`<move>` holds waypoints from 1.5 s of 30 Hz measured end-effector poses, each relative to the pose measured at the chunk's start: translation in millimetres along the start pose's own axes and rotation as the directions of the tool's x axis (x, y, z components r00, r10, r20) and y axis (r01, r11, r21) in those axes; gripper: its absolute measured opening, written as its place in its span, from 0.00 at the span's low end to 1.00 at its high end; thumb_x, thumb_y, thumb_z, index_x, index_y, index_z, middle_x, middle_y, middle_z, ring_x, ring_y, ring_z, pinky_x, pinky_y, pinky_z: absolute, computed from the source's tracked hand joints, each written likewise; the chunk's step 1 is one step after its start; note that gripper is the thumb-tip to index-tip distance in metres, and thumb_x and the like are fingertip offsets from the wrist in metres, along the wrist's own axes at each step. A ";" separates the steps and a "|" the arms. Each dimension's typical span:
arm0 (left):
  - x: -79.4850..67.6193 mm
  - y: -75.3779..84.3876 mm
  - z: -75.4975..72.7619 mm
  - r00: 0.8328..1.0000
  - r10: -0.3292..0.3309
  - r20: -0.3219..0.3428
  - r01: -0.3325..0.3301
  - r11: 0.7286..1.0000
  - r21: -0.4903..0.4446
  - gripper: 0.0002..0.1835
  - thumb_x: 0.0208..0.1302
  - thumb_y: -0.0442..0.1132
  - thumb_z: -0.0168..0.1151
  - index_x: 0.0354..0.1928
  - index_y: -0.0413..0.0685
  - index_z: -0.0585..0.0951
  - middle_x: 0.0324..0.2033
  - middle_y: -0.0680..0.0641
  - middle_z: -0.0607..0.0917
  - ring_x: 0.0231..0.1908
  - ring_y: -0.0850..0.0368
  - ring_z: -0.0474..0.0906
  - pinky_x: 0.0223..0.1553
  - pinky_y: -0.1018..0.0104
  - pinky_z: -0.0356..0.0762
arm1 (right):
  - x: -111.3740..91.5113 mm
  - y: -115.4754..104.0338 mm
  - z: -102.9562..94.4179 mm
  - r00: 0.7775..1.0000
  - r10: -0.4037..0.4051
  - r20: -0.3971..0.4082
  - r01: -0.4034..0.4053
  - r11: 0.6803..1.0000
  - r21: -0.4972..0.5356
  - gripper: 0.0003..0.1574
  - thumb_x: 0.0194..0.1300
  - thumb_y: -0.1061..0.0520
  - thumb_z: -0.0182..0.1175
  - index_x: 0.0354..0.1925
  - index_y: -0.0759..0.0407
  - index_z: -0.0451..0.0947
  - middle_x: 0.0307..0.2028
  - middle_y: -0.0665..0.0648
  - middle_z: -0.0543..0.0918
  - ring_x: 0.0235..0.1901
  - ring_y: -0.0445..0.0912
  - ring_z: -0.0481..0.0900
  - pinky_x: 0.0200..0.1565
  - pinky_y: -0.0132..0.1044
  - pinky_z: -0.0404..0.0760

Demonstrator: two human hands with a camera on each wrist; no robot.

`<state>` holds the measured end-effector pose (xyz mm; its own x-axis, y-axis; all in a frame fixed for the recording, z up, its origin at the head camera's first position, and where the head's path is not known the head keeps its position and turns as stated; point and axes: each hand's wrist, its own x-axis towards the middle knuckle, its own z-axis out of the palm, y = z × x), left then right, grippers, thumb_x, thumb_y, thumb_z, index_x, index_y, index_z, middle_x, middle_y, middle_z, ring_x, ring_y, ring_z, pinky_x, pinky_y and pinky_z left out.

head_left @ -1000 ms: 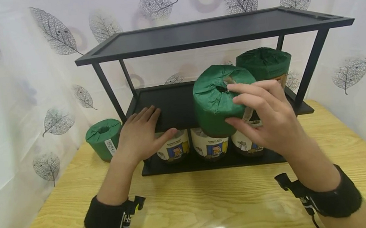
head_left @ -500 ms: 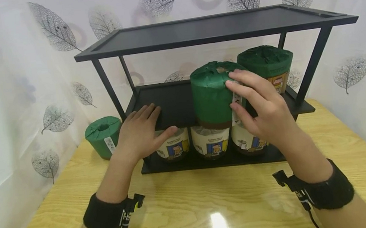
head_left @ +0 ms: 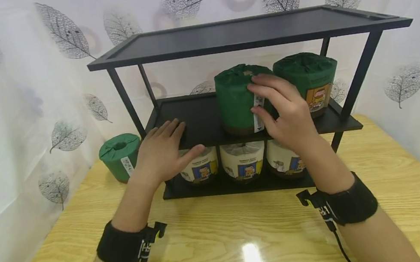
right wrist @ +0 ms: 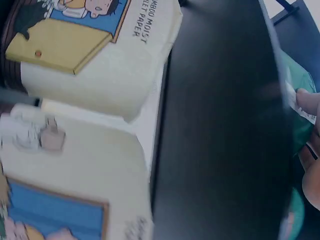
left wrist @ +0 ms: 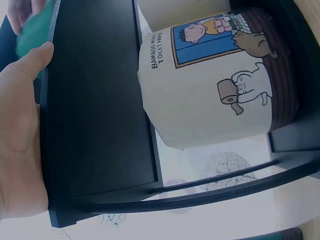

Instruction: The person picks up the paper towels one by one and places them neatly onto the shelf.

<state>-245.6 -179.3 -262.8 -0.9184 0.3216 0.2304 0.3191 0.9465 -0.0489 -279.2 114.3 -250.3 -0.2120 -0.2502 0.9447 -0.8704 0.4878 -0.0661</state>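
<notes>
A green-wrapped toilet paper roll (head_left: 235, 102) stands upright on the middle shelf (head_left: 198, 115) of a black rack. My right hand (head_left: 287, 107) holds its right side, thumb near the white label and fingers by the top edge. In the right wrist view, part of that hand (right wrist: 311, 150) shows against the green wrapper (right wrist: 299, 77). My left hand (head_left: 162, 153) rests on the shelf's left end, fingers extended over it and thumb out to the side. To the right of the held roll is another green roll (head_left: 309, 78) on the same shelf.
Cream-coloured toilet paper rolls with cartoon prints (head_left: 242, 162) line the bottom shelf (head_left: 240, 188). A further green roll (head_left: 117, 159) stands on the wooden table (head_left: 191, 237), left of the rack. The rack's top panel (head_left: 238, 37) spans above the middle shelf.
My right hand has brought the green toilet paper roll back and slightly left, from tilted in front of the shelf to upright on it. My left hand has stayed in place.
</notes>
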 end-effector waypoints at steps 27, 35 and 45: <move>-2.3 -2.5 -1.8 1.000 -0.009 0.005 0.009 1.000 0.007 0.50 0.66 0.76 0.41 0.74 0.42 0.65 0.74 0.38 0.64 0.74 0.41 0.58 0.73 0.41 0.57 | 5.3 8.5 16.5 0.957 0.290 -0.019 -0.289 0.956 0.047 0.19 0.72 0.68 0.50 0.59 0.68 0.76 0.62 0.64 0.77 0.68 0.55 0.71 0.71 0.44 0.66; -2.2 -0.3 -3.1 1.000 -0.001 0.004 0.001 1.000 0.008 0.50 0.66 0.76 0.41 0.74 0.42 0.65 0.74 0.38 0.65 0.74 0.40 0.59 0.73 0.41 0.57 | 3.6 6.1 18.8 0.960 0.273 -0.070 -0.273 0.962 0.004 0.16 0.73 0.66 0.53 0.56 0.67 0.78 0.60 0.64 0.79 0.67 0.55 0.72 0.70 0.44 0.66; -0.8 0.6 -0.7 1.000 -0.001 0.006 0.001 1.000 0.003 0.50 0.66 0.76 0.40 0.74 0.42 0.65 0.74 0.38 0.64 0.74 0.40 0.59 0.73 0.40 0.57 | 1.6 2.7 23.0 0.958 0.250 -0.141 -0.256 0.966 -0.029 0.14 0.72 0.63 0.57 0.53 0.62 0.81 0.57 0.61 0.82 0.64 0.56 0.74 0.60 0.52 0.69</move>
<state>-244.5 -179.0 -262.3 -0.9200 0.3207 0.2251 0.3174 0.9469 -0.0519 -292.1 96.0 -256.4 -0.3581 0.0000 0.9337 -0.7737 0.5598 -0.2968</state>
